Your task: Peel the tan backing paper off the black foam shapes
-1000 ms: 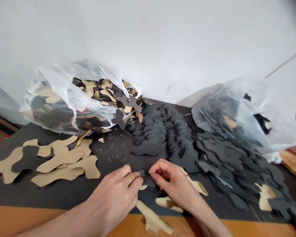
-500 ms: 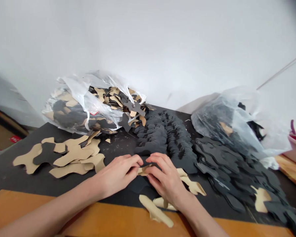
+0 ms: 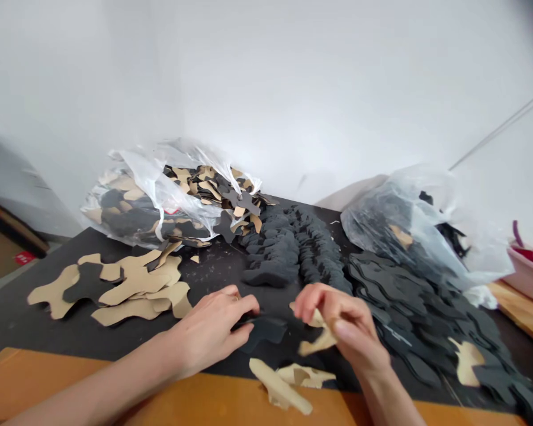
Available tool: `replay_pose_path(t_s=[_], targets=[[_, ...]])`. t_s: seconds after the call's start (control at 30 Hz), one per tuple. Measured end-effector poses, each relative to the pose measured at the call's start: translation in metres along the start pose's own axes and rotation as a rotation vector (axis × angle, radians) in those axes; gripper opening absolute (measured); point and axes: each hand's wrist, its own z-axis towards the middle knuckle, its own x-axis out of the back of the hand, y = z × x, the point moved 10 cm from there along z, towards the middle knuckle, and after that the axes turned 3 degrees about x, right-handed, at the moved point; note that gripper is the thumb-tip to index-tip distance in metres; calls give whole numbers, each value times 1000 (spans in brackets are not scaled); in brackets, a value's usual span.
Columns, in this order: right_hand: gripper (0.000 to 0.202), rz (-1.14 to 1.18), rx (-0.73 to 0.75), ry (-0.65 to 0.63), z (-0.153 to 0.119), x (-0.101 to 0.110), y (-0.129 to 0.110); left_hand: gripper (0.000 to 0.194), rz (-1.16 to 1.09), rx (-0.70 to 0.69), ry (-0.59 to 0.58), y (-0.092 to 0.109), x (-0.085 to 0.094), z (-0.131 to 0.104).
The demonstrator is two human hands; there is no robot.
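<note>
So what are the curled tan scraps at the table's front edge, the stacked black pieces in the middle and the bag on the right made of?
Curled tan scraps: probably matte paper, thin and holding a curl.
Stacked black pieces: perhaps foam or rubber, judging by dull, dark surfaces.
Right-hand bag: likely thin plastic, cloudy and faintly shiny; it creases and shows dark contents through.
</note>
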Motion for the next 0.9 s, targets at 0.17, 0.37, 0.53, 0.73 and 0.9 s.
replay_pose_path(t_s=[0.17,0.37,0.53,0.73,0.9], targets=[[34,-363,-58,-147,1,4,11,17,4,8,-6,0,0,0],[22,-583,-34,-404,-6,-34,35,20,31,-4,-71,3,-2,2],[27,-572,-9,-435,-9,-36,40,31,15,-85,-136,6,-7,-1],[29,-631,16,-494,-14,-37,43,21,12,-185,-167,12,-11,-4],[32,-692,53,-523,-16,-39,43,25,35,-197,-161,11,-15,-4]])
